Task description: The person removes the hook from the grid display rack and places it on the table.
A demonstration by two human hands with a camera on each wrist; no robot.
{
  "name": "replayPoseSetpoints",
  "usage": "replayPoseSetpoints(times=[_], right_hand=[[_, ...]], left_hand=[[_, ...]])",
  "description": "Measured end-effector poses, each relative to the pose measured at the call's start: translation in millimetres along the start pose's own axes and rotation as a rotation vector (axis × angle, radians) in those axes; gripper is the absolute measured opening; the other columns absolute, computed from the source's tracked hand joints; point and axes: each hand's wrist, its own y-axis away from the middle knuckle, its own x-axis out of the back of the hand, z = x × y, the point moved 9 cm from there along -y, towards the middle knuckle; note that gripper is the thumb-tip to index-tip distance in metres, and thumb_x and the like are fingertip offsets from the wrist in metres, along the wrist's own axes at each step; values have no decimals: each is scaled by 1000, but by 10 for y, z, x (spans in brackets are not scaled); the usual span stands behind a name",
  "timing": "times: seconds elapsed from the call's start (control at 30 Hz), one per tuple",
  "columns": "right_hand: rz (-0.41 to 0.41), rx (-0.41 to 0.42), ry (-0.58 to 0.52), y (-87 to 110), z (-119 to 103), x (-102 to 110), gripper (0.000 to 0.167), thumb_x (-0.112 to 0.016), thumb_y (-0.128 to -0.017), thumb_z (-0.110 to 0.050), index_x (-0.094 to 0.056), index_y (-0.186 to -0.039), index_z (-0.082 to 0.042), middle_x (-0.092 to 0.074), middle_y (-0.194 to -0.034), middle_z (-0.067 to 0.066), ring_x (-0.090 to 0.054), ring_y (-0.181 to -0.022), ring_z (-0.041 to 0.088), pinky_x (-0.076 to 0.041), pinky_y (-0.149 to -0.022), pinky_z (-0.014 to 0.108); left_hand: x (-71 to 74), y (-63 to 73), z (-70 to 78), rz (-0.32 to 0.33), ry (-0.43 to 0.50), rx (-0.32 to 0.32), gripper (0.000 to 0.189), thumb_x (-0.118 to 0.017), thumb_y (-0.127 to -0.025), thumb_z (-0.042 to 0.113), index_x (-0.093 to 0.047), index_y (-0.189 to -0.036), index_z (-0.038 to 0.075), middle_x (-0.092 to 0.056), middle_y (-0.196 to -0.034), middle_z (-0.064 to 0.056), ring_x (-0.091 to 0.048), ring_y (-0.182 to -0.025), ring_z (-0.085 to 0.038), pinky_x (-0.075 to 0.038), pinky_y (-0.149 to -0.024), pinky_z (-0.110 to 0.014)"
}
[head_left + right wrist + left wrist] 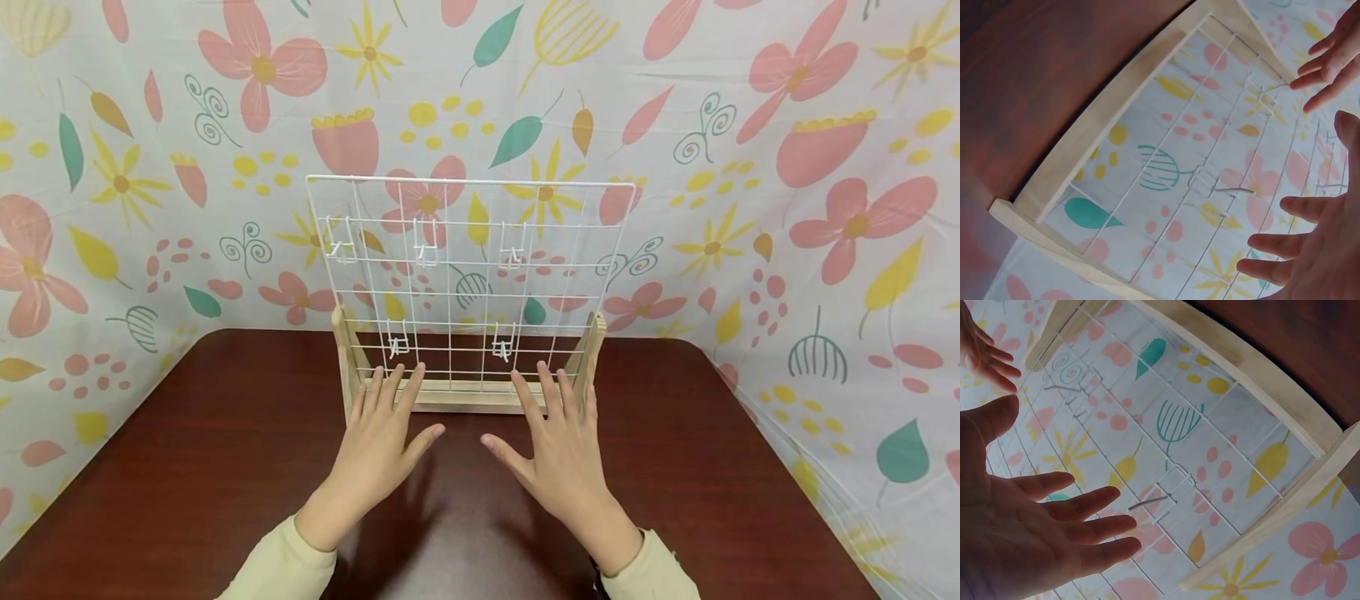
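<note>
A white wire grid rack (pixel 468 293) stands upright in a light wooden base (pixel 465 398). Three white hooks hang along its upper part, among them a middle hook (pixel 426 254); lower down are a left hook (pixel 397 343) and a right hook (pixel 502 346). In front of the rack, my left hand (pixel 378 450) is held above the table with fingers spread and straight. My right hand (pixel 562 462) mirrors it on the other side, thumb pointing inward. Neither hand holds anything. Both wrist views show the spread fingers apart from the lower hooks.
The rack stands toward the back of a dark red-brown wooden table (pixel 712 500) with rounded far corners. Behind and beside the table hangs a white cloth (pixel 675 100) printed with flowers and leaves. Pale sleeves (pixel 281 567) cover the forearms.
</note>
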Motion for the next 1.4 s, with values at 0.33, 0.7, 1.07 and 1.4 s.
replayPoseSetpoints(times=[0.33,0.7,1.07,1.4], right_hand=[[20,-21,-25,-165,143,112,77,-45,-90,-68,-44,-143,-12,-37,-146,20,-34,-132,42,-14,-108,64],[172,17,-190,-304,231,199,56,-69,-87,-29,-52,-135,-5,-50,-134,20,-43,-125,39,-29,-101,63],[200,-51,-404,-403,268,17,46,-71,-88,-17,-57,-130,-1,-58,-126,19,-50,-118,36,-39,-98,53],[162,-176,-451,-442,307,-138,46,-70,-89,-20,-58,-131,-4,-60,-127,14,-53,-120,31,-45,-94,50]], left_hand=[[283,-119,-112,150,91,-18,64,-72,-88,23,-43,-143,4,-46,-136,-25,-36,-131,-44,-31,-103,-61],[580,-248,-386,335,179,7,48,-67,-90,9,-51,-133,-4,-54,-121,-24,-48,-112,-42,-39,-93,-54],[744,-318,-662,517,255,-3,40,-63,-88,-3,-54,-127,-6,-55,-116,-24,-49,-106,-40,-41,-88,-51],[756,-447,-1012,560,399,28,39,-59,-89,-7,-49,-126,-10,-50,-122,-27,-48,-114,-38,-39,-96,-52]])
